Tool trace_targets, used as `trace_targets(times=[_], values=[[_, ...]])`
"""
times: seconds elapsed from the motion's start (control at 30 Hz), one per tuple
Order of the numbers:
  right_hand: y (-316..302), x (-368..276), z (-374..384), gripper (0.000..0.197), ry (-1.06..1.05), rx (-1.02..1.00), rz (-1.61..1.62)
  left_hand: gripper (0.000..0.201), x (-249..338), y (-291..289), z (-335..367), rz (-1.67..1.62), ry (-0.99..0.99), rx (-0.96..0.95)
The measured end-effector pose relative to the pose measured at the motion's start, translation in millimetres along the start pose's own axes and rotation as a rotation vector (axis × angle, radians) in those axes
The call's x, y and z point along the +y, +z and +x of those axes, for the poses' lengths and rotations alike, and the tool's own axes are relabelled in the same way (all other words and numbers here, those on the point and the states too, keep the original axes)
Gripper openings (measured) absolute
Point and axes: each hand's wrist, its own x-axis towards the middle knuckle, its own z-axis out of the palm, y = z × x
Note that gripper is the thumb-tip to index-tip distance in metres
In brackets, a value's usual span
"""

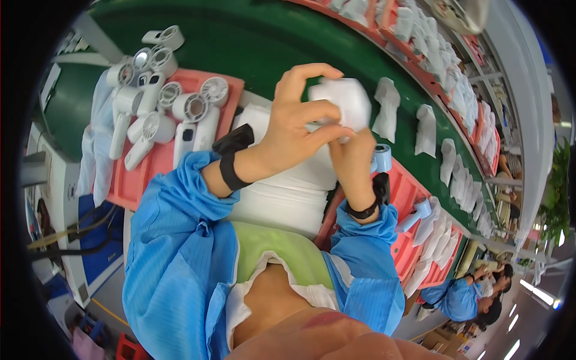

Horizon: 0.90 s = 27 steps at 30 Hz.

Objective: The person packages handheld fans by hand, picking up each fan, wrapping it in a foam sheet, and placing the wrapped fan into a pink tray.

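My left hand [294,123] and my right hand [353,161] are raised together over a white pad on the bench. Both grip one white wrapped object [343,101], roughly hexagonal in outline. The left fingers curl over its top and left side, and the right hand pinches it from underneath. What is inside the wrapping cannot be made out. Each wrist carries a black strap, and blue sleeves cover both forearms.
A pink tray [129,189] at the left holds several white hand-held fans [192,114]. A green conveyor belt [252,42] carries white bagged items [387,105]. A light blue tape roll [381,157] sits by another pink tray [408,186]. A co-worker in blue [459,298] sits at the lower right.
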Motion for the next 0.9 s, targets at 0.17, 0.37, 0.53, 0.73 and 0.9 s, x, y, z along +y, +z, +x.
trace_targets(times=[0.17,0.37,0.53,0.73,0.9], values=[[-42,2,2,0.029,0.181,-0.215,0.578,0.016,-19,-14,11,-0.138,-0.225,0.043],[-17,61,37,0.031,0.353,-0.286,0.514,0.014,-61,12,-13,0.040,-0.385,0.005],[56,121,65,0.039,0.237,-0.372,-0.444,0.032,-48,55,-74,0.332,-0.286,-0.793],[46,-66,95,0.060,-0.024,-0.497,0.345,0.037,-40,53,-89,0.391,-0.165,-0.936],[107,-182,97,0.062,-0.301,-0.556,-0.158,0.031,-50,18,-51,0.320,0.512,-1.176]])
